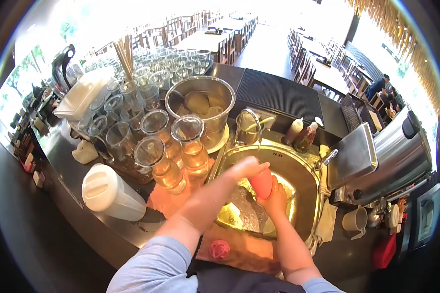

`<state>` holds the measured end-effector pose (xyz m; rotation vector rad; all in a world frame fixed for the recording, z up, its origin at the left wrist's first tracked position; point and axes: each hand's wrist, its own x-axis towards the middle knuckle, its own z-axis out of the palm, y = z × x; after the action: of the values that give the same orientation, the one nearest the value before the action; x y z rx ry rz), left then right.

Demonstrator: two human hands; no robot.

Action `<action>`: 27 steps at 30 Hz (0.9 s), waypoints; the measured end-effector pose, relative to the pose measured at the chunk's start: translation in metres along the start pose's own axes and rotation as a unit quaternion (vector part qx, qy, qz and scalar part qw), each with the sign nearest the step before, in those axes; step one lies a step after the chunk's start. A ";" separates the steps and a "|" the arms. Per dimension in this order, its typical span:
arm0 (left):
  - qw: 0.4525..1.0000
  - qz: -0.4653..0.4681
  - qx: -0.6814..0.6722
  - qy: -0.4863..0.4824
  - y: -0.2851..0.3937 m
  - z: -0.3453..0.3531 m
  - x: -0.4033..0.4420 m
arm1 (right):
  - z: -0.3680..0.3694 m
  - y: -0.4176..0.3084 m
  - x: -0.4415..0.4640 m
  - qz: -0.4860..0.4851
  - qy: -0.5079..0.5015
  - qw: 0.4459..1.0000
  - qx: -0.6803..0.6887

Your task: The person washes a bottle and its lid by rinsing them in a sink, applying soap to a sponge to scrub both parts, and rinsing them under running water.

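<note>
Over the steel sink [305,195], your right hand [277,198] grips the pinkish-red rounded vessel [261,184]; your left hand [252,167] meets its far end, closure unclear. Handling likely calls for steady support.

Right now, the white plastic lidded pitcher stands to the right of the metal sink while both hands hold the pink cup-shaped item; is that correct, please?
Not quite: the head view shows the pitcher left of the metal sink; the left hand and right hand do hold the pink cup-shaped item.
</note>
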<state>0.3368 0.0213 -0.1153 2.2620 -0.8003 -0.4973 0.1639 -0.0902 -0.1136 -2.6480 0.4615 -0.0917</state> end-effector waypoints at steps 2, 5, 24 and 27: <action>0.998 0.006 -0.027 0.052 0.001 0.010 -0.003 | -0.002 0.004 0.002 -0.016 -0.045 0.991 0.123; 0.991 0.031 -0.091 0.089 -0.007 0.013 0.001 | 0.015 0.048 0.005 -0.092 -0.115 0.914 0.378; 0.762 -0.087 -0.566 0.303 0.006 0.019 -0.012 | 0.020 0.018 0.021 -0.037 -0.067 0.931 0.358; 0.737 -0.096 -0.624 0.240 -0.012 0.015 -0.020 | 0.023 0.018 0.030 -0.046 -0.082 0.874 0.477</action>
<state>0.3194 0.0348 -0.1317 1.0630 0.1206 -0.3291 0.1895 -0.1056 -0.1420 -1.6756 0.1521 -0.0916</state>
